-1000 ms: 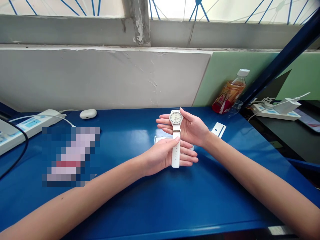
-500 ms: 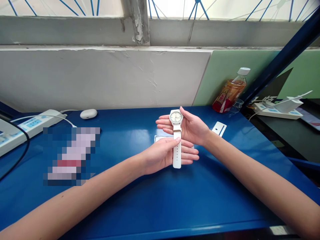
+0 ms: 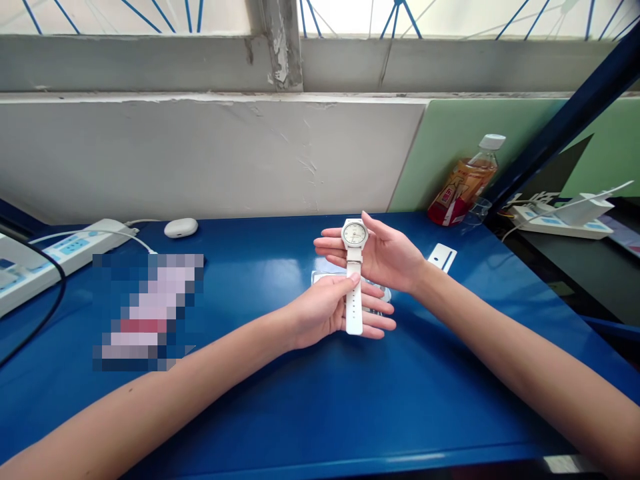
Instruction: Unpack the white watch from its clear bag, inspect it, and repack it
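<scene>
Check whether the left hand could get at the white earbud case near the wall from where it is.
Probably yes. The blue table between the left hand and the earbud case looks bare, but its fingers pinch the watch strap, so they would have to let go first.

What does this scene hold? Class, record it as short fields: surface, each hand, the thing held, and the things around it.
Surface: blue table
Right hand: holds the white watch at its dial
Left hand: pinches the strap lower down
Under the hands: clear packet
Left side: power strip, white case
Right side: drink bottle, white tag
</scene>
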A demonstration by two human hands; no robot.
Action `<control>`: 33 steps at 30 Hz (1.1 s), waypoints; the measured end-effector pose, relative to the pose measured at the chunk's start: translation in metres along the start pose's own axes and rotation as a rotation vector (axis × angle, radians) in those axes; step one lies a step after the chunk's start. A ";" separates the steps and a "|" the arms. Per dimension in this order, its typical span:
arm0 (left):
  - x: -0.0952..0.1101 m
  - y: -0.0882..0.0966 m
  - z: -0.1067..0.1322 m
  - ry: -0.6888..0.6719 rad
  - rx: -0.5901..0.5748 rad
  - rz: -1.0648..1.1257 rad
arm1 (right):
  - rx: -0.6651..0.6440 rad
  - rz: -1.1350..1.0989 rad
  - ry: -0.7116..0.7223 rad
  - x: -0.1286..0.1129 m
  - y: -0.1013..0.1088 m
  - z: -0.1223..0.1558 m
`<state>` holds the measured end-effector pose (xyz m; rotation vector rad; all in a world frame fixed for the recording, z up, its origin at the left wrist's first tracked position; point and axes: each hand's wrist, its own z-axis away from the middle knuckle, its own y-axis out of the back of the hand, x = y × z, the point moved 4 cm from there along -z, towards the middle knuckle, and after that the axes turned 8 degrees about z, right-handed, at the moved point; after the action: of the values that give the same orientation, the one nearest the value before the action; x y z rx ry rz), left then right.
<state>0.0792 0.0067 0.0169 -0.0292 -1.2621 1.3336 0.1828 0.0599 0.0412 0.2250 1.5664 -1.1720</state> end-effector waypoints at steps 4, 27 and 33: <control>-0.002 -0.002 0.001 0.014 -0.032 0.021 | 0.006 0.038 -0.032 0.000 -0.001 0.001; 0.005 0.002 -0.003 -0.020 -0.146 0.022 | 0.001 0.058 0.012 -0.002 0.004 0.002; 0.006 0.002 -0.001 -0.014 -0.144 0.022 | 0.000 0.017 0.015 -0.003 0.003 0.001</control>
<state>0.0771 0.0122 0.0195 -0.1355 -1.3710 1.2619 0.1868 0.0616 0.0422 0.2475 1.5747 -1.1594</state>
